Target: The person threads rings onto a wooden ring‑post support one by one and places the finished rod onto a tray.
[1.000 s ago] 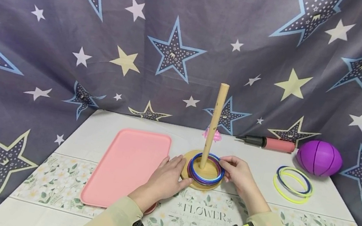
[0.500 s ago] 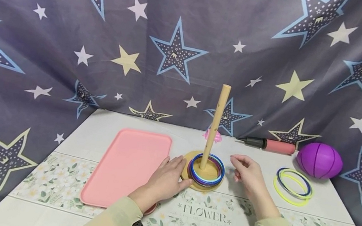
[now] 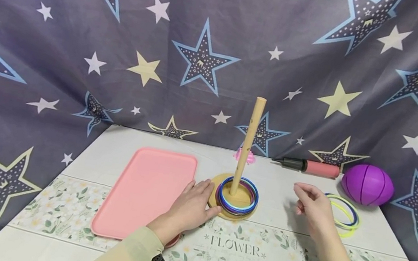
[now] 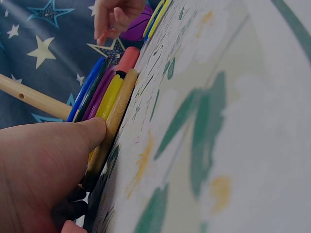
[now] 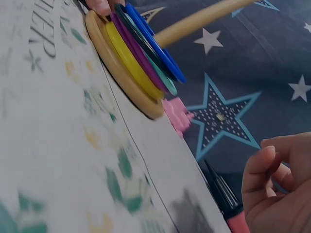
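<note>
**Desk [image 3: 273,188] with pink tray [image 3: 149,194], wooden ring stand [image 3: 241,172], coloured rings [image 3: 238,211]**

Upright, right of the tray: the stand, with a spread left grip [image 3: 191,206] touching its base [image 3: 236,218]. Farther right: a loosely curled, empty right grip [image 3: 315,209]. Stacked around the peg [image 3: 252,128]: the rings.

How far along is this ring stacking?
Done: several rings circle the wooden peg, stacked on its base. In hand: the left hand touches the base; the right hand holds nothing visible. Remaining, probably: the loose yellow and blue rings on the table near the purple ball.

"flower" [image 3: 233,246] across the tablecloth [image 3: 275,191]
</note>
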Demonstrator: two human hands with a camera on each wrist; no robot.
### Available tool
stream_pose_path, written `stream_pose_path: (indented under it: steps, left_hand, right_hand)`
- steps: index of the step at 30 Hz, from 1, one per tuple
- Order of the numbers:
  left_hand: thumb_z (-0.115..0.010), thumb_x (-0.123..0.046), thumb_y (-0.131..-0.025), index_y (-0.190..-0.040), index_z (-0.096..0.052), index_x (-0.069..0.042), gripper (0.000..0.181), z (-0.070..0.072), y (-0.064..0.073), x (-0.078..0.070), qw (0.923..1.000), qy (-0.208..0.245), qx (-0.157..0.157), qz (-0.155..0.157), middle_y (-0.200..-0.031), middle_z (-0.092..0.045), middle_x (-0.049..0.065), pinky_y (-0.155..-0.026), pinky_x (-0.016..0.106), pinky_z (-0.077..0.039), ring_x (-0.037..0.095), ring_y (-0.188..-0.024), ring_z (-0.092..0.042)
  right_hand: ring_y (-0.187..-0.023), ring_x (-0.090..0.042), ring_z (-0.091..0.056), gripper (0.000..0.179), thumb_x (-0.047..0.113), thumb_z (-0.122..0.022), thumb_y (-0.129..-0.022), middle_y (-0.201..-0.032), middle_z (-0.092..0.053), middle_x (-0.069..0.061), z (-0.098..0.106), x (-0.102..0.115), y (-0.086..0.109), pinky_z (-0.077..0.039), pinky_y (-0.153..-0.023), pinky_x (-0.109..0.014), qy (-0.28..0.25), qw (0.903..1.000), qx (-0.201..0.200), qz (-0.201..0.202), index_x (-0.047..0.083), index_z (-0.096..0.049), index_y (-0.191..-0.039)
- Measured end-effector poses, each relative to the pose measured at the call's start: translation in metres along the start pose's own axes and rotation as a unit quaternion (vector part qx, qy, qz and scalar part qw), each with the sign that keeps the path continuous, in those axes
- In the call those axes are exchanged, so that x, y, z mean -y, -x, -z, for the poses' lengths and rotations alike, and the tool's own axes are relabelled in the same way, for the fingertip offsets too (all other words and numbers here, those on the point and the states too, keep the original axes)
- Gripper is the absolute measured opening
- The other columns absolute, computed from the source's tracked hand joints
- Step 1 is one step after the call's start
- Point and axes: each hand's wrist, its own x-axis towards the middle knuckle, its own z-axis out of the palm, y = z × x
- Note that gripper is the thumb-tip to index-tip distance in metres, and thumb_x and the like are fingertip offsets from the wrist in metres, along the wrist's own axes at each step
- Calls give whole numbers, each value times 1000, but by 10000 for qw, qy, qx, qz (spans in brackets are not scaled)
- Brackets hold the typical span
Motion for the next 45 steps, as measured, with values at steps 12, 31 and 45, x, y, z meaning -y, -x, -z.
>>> stream_pose_path:
  steps: [12,31,45]
  left_hand:
    - [-58,-59,-111,-168,-41,2,85,0,1,-1,10000,-34,13,0,-175,-38,20,-137,52,-14,32,-165,-32]
    - [-58,-59,-112,-169,-40,1,85,4,1,-2,10000,14,37,12,-175,-38,19,-137,53,-13,33,-165,-31]
    - [-58,-59,-111,-168,-40,2,85,3,0,-2,10000,14,48,22,-175,-37,20,-137,53,-14,33,-165,-31]
  right_hand:
    - [-71,-7,-54,10,25,-72,-110,-89,-61,7,51,-9,10,-54,-55,-21,-394,9976,-546,-131,21,-73,-120]
    - [-68,-9,-57,5,23,-75,-108,-83,-64,6,110,-32,8,-53,-52,-22,-798,9800,-1739,-547,26,-76,-104]
    - [-66,-6,-57,21,21,-74,-106,-78,-66,12,137,-44,9,-53,-48,-21,-721,9622,-2425,-1011,32,-74,-89]
